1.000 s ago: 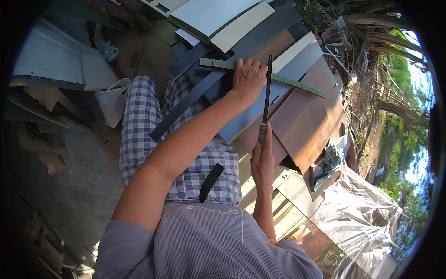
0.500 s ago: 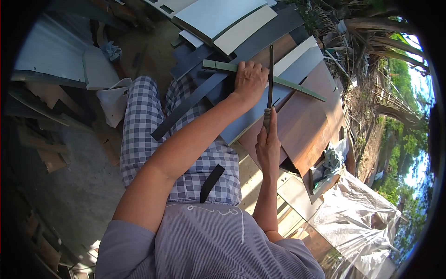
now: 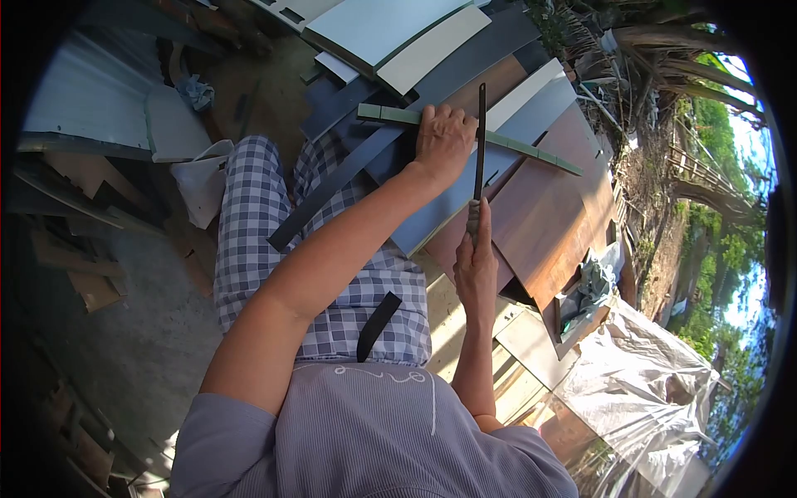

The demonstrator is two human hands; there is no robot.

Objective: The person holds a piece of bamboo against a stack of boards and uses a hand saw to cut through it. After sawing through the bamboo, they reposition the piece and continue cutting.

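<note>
My left hand (image 3: 446, 143) presses on a long, narrow green strip (image 3: 531, 150), its fingers curled over it. Dark lines cross the strip at intervals, and it lies slantwise over a pile of boards. In my right hand (image 3: 476, 264) is the wrapped handle of a hacksaw blade (image 3: 481, 141). The thin dark blade points away from me, with a small hole at its tip. It crosses the strip just right of my left hand; its teeth are too small to make out. Beneath lie a grey-blue board (image 3: 452, 212) and brown wooden boards (image 3: 540, 207).
A dark narrow strip (image 3: 320, 199) lies across my checked trousers. White and cream panels (image 3: 382, 33) are stacked at the far side. A white bag (image 3: 199, 187) hangs at left. Crumpled plastic sheeting (image 3: 631, 373) covers the right, with branches and plants beyond.
My right hand has drawn the hacksaw blade slightly back toward my body. The left hand and green strip stay in place, apart from a small shift of the view.
</note>
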